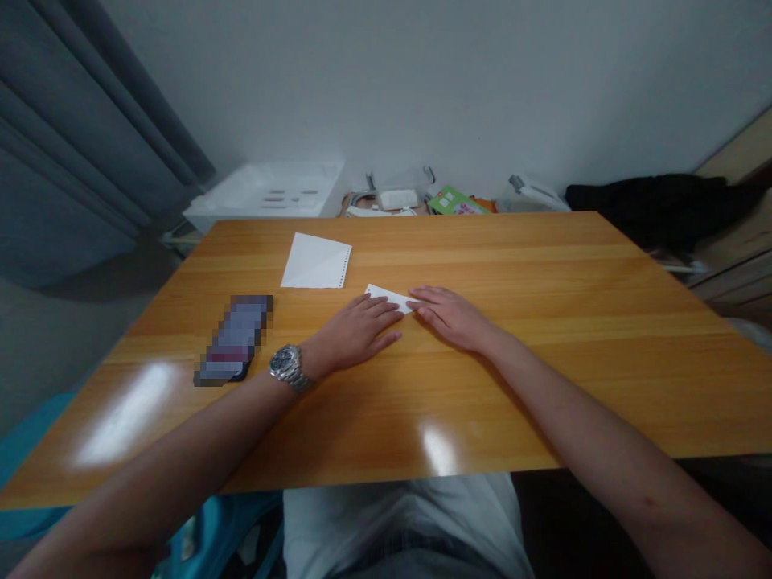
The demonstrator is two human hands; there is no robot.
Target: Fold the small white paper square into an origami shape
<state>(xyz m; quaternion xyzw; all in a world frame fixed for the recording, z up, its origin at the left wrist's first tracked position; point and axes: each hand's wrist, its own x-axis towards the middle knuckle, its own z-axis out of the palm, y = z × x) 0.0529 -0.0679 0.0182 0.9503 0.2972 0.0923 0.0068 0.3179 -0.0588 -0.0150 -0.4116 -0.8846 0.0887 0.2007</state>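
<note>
A small folded piece of white paper (pixel 391 297) lies on the wooden table, partly covered by my hands. My left hand (pixel 360 328), with a metal watch on its wrist, rests palm down over the paper's left and near part, fingers stretched out. From the right, my right hand (pixel 449 315) lies flat with its fingertips on the paper's right end. Neither hand grips it; both press from above. The paper's near edge is hidden under the left fingers.
A sheet of white paper (pixel 317 261) with a perforated edge lies farther back on the table (pixel 543 273). To the left is a phone (pixel 236 338), its screen blurred out. Beyond the far edge stand a white plastic tray (pixel 235 197) and a green booklet (pixel 452 201).
</note>
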